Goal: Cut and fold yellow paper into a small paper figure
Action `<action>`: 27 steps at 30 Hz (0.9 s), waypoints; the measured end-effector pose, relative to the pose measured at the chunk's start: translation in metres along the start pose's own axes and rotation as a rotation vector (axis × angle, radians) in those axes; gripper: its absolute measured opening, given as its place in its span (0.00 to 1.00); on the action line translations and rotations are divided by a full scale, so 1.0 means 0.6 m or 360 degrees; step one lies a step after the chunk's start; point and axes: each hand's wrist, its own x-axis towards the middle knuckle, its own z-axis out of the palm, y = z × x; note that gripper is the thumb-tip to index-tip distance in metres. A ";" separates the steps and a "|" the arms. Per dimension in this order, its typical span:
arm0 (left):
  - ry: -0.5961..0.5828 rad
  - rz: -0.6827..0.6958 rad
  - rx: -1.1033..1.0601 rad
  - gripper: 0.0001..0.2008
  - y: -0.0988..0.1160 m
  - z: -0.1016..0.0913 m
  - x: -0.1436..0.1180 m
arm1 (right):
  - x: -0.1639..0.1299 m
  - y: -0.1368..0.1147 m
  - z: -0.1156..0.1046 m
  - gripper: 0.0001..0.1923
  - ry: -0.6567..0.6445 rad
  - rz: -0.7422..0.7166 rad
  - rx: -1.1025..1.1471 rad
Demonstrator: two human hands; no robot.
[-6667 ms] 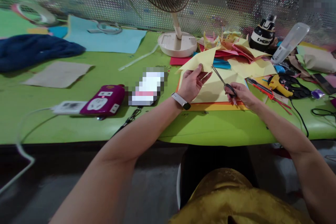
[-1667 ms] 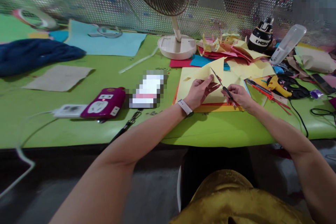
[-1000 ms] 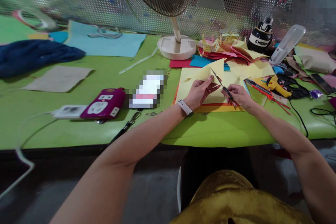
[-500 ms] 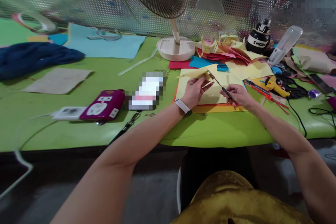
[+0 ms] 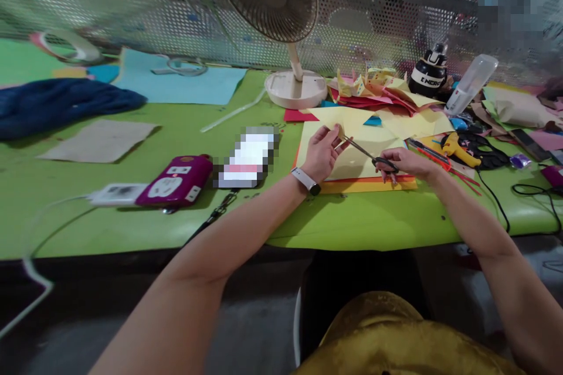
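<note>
Over a stack of paper at the table's front, my left hand (image 5: 323,152) pinches a piece of yellow paper (image 5: 336,115) between thumb and fingers. How far that piece reaches is hard to tell against the yellow sheets (image 5: 355,165) beneath. My right hand (image 5: 405,163) grips dark-handled scissors (image 5: 363,150), whose blades point left and reach the paper at my left fingertips. Whether the blades are apart is too small to see. Orange paper (image 5: 369,186) shows along the stack's front edge.
A white fan (image 5: 295,91) stands behind the stack. Crumpled coloured paper (image 5: 378,89), a black bottle (image 5: 428,74) and a clear bottle (image 5: 472,83) are at the back right. A yellow glue gun (image 5: 461,151) lies right; a phone (image 5: 247,158) and purple power strip (image 5: 178,181) lie left.
The yellow paper in my left hand has changed angle, and its raised flap no longer shows as before. The scissors have swung to a flatter slant, with their blades at the left fingertips.
</note>
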 end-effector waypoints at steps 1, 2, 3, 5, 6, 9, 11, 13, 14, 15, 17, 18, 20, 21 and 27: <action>-0.0002 0.0005 -0.0002 0.15 0.001 0.000 0.001 | -0.002 -0.001 -0.006 0.25 0.0015 -0.0035 -0.0011; -0.0024 0.0014 0.0012 0.14 0.000 -0.001 0.002 | -0.004 -0.003 -0.012 0.25 0.0054 -0.0074 -0.0014; -0.0056 0.0029 0.0037 0.13 -0.001 -0.002 0.003 | -0.006 -0.005 -0.018 0.25 0.0113 -0.0114 -0.0008; -0.0123 0.0083 0.0105 0.12 -0.006 -0.004 0.004 | -0.008 -0.010 -0.031 0.25 0.0283 -0.0187 0.0029; -0.0147 0.0124 0.0147 0.12 -0.009 -0.005 0.004 | -0.008 -0.012 -0.038 0.24 0.0397 -0.0225 0.0052; -0.0253 0.0355 0.0320 0.12 -0.012 -0.008 0.000 | -0.003 -0.014 -0.057 0.20 0.0834 -0.0334 0.0050; -0.0362 0.0541 0.0456 0.11 -0.009 -0.010 -0.005 | 0.002 -0.011 -0.069 0.19 0.1129 -0.0332 -0.0004; -0.0442 0.0655 0.0570 0.10 -0.004 -0.010 -0.010 | 0.006 -0.005 -0.079 0.21 0.1318 -0.0247 -0.0038; -0.0464 0.0673 0.0624 0.10 -0.002 -0.009 -0.012 | 0.008 -0.001 -0.083 0.22 0.1366 -0.0198 -0.0036; -0.0475 0.0681 0.0679 0.10 0.001 -0.009 -0.013 | 0.009 0.003 -0.086 0.23 0.1388 -0.0153 -0.0026; -0.0512 0.0670 0.0783 0.10 0.004 -0.006 -0.016 | 0.012 0.010 -0.089 0.24 0.1383 -0.0087 -0.0003; -0.0541 0.0646 0.0824 0.10 0.005 -0.004 -0.018 | 0.014 0.012 -0.089 0.24 0.1376 -0.0060 0.0011; -0.0602 0.0568 0.0852 0.08 0.005 0.001 -0.024 | 0.018 0.014 -0.089 0.23 0.1369 -0.0011 0.0049; -0.0625 0.0524 0.0842 0.07 0.005 0.004 -0.027 | 0.021 0.015 -0.089 0.22 0.1373 0.0009 0.0082; -0.0607 0.0401 0.0742 0.06 0.007 0.016 -0.042 | 0.032 0.012 -0.093 0.17 0.1408 0.0023 0.0299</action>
